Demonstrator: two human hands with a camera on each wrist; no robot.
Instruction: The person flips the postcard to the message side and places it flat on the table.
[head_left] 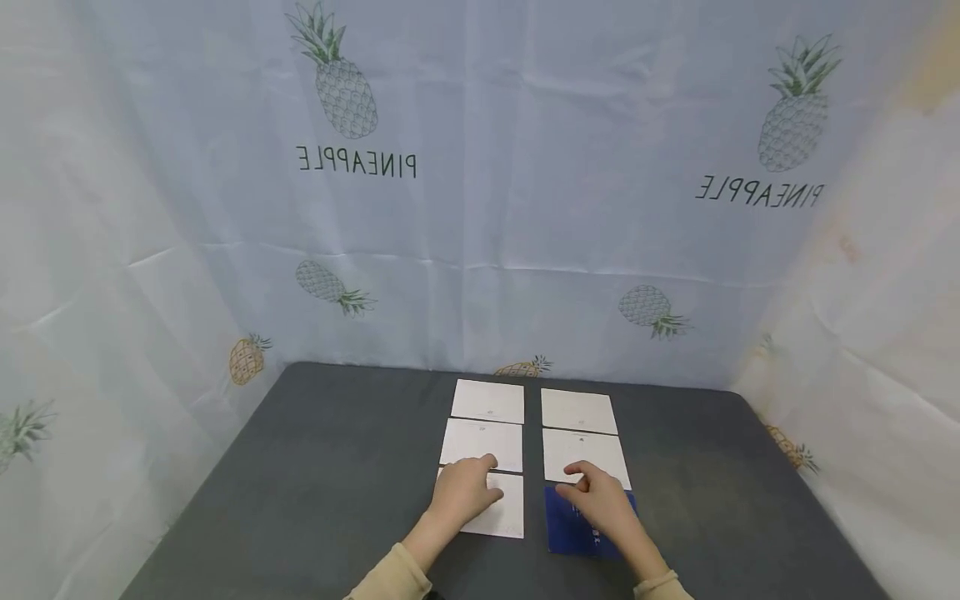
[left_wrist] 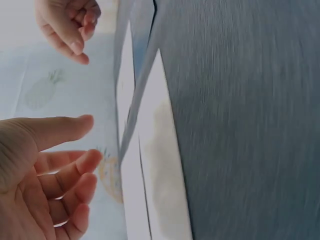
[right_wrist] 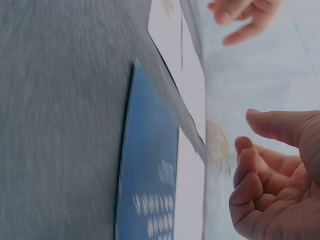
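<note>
Rectangular cards lie flat in two columns on a dark grey table. My left hand [head_left: 463, 490] hovers over the nearest white card [head_left: 501, 517] of the left column, its fingers loosely bent and nothing in them. My right hand [head_left: 602, 502] is above the blue card [head_left: 564, 529] at the near end of the right column, partly covering it. White lettering shows on that blue card [right_wrist: 152, 150] in the right wrist view. Thumb and fingers of the right hand [right_wrist: 280, 185] stand apart with nothing between them. Beyond the blue card lies a white card [head_left: 562, 454].
Further back are a white card [head_left: 486, 446] and the far white card [head_left: 487, 400] on the left, and another white card [head_left: 577, 408] on the right. The dark table [head_left: 337, 467] meets a pineapple-printed curtain [head_left: 495, 208] behind and at both sides.
</note>
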